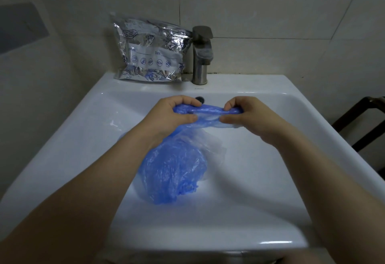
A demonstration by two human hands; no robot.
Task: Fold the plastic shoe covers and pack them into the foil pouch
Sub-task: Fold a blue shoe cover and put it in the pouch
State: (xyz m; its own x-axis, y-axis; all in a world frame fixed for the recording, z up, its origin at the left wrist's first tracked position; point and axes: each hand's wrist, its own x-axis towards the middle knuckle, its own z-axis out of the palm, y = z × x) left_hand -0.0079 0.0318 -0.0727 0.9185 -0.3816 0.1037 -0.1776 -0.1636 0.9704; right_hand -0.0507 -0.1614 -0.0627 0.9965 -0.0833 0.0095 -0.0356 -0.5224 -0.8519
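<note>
Filling most of the view is a white sink [62, 138], serving as the work surface, probably because its basin keeps the slippery plastic from sliding away. Standing on the sink's back ledge, propped against the tiled wall just beside the faucet [201, 55], the foil pouch [149, 52] is waiting, well apart from both hands and seemingly parked there until the folding is done. Lying loose in the basin under the forearms is a crumpled heap of blue shoe covers [173, 170]. Above it, one shoe cover [208, 113] is being held stretched into a narrow band between the hands, likely to flatten it for a fold. The left hand [177, 111] is pinching its left end; the right hand [243, 115] is pinching the right end, fingers curled over the plastic.
</note>
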